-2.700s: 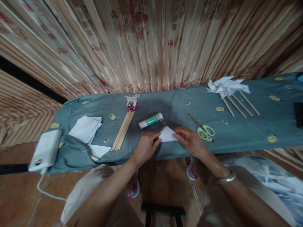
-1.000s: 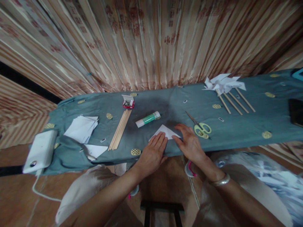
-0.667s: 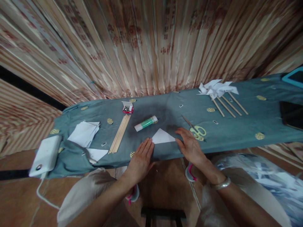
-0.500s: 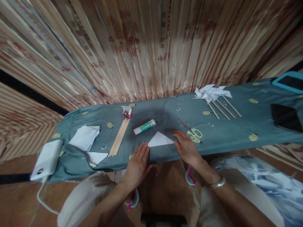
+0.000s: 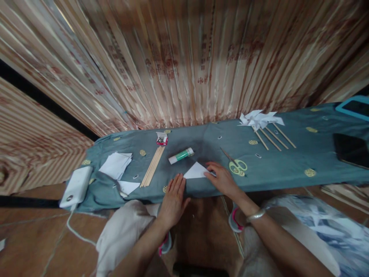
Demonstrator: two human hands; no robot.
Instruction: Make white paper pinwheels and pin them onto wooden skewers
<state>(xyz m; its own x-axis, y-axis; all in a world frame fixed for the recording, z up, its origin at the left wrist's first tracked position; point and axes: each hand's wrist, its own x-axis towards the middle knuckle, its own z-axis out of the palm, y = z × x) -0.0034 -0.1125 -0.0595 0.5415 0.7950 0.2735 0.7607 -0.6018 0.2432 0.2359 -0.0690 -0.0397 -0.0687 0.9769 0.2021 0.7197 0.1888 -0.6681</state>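
Note:
A white paper triangle [image 5: 196, 170] lies on the green cloth near its front edge. My left hand [image 5: 173, 200] rests flat at the paper's left corner, fingers stretched out. The thumb and fingers of my right hand [image 5: 221, 177] close on the paper's right corner. A green and white glue stick [image 5: 181, 156] lies just behind the triangle. To the right of it are scissors with light green handles [image 5: 238, 165]. Several wooden sticks [image 5: 152, 166] lie to the left, below a small red box of metal pins [image 5: 162, 139].
Paper pinwheels on sticks [image 5: 259, 120] lie at the back right, beside a black phone [image 5: 350, 149] and a blue-framed device [image 5: 356, 107]. White paper sheets [image 5: 115, 165], a folded paper piece [image 5: 128, 187] and a white power bank [image 5: 76, 186] with a cable are at the left.
The view has shifted a little, so the table items appear further right. My right hand has moved inward over the triangle's right corner, and its fingers have closed there.

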